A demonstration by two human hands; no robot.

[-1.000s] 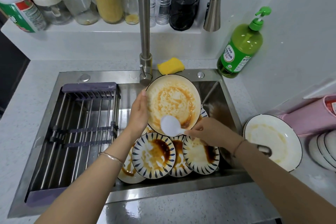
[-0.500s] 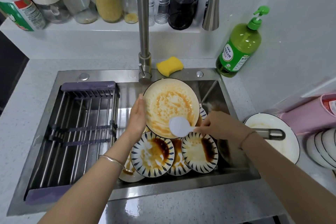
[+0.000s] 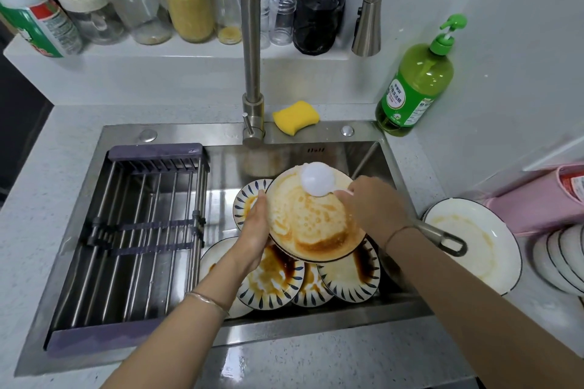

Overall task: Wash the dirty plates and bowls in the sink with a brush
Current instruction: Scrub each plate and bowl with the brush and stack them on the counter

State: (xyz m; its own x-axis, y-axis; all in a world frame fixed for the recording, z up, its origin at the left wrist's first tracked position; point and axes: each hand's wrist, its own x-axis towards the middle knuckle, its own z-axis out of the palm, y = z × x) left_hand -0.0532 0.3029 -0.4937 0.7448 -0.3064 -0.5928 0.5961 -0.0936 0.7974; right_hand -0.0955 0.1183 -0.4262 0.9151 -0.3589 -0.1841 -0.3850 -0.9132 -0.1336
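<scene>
Over the sink (image 3: 331,151), the left grip (image 3: 256,230) holds the edge of a sauce-smeared plate (image 3: 313,227). The right grip (image 3: 373,208) pinches a white brush (image 3: 317,180), which has moved up from the plate's lower part to its far rim. Four patterned bowls (image 3: 275,281) lie beneath. One pan handle (image 3: 442,238) juts beside the right wrist, and one second plate (image 3: 474,240) sits on the desk (image 3: 316,363).

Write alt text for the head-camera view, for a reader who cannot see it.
Over a steel sink, a person's left hand holds a sauce-stained plate by its rim while the right hand holds a white brush against its far edge. More dirty blue-patterned dishes lie stacked beneath; a drain rack fills the sink's left side.
</scene>
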